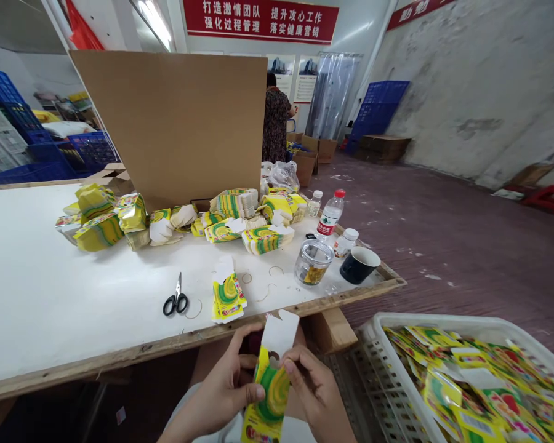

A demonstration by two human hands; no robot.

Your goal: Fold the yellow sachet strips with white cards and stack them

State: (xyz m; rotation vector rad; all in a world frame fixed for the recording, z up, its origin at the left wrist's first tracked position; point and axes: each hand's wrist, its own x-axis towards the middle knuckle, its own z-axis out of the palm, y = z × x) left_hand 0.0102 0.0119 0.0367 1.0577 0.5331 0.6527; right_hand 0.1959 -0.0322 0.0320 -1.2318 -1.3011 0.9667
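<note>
A yellow-and-green printed carton (273, 394) with a white flap sticking up is held in front of me, just below the table's front edge. My left hand (233, 375) grips its left side, thumb across the printed face. On its right edge, near the base of the flap, my right hand (311, 381) pinches the card between thumb and fingers. A few flat cartons of the same print (228, 295) lie on the table just beyond my hands. Left of them rest black-handled scissors (176, 298).
Bundles of folded cartons (235, 212) line the table (74, 295) before a large cardboard sheet (175, 123). A jar (313, 263), a bottle (331, 213) and a dark mug (360, 266) stand at its right end. A white basket (383, 357) holds many cartons. Someone stands farther back (275, 123).
</note>
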